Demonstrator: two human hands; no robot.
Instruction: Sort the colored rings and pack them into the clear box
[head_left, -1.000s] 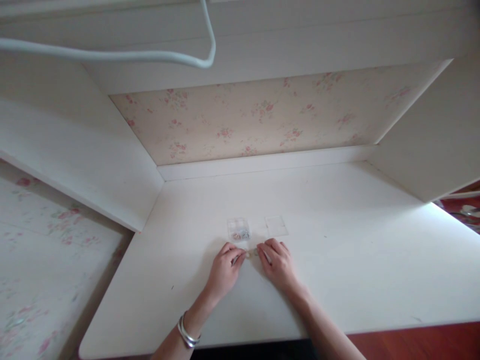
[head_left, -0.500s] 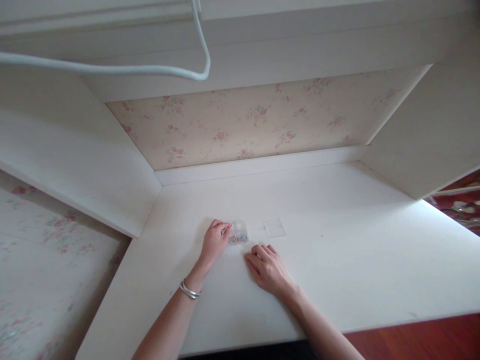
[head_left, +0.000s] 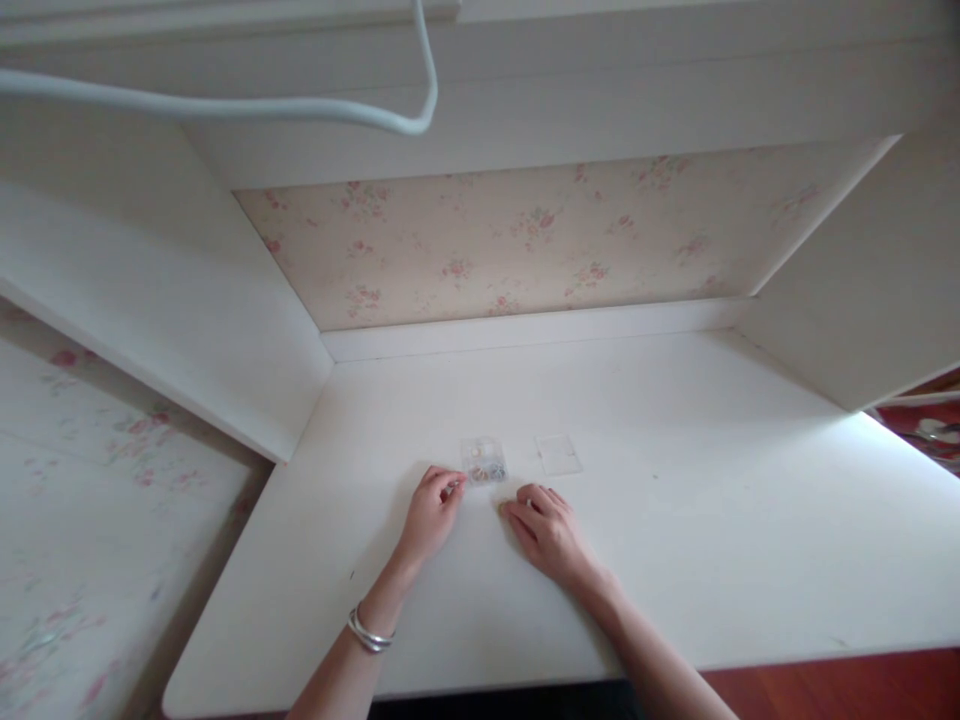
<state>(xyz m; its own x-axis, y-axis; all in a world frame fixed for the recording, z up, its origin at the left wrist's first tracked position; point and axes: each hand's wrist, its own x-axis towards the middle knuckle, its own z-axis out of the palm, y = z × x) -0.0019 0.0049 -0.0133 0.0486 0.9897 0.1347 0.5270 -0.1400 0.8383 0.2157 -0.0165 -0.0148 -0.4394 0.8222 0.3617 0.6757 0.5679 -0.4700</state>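
A small clear plastic box sits on the white table, with several small rings or loops of metal in its near part. My left hand, a silver bangle on its wrist, is beside the box's near left corner. Its thumb and forefinger are pinched together, and whatever is between them is too small to make out. My right hand rests on the table just right of the box's near side, fingers curled and thumb pressed in; what it may hold is hidden. A flat clear lid lies right of the box.
The white tabletop has a raised strip and floral wallpaper behind it. White panels stand at both sides. A white cable hangs across the upper left. Reddish floor shows at the lower right.
My left hand has drawn back from the box's left side to its near corner, still pinched. My right hand keeps its curled pose by the box. The view has shifted slightly.
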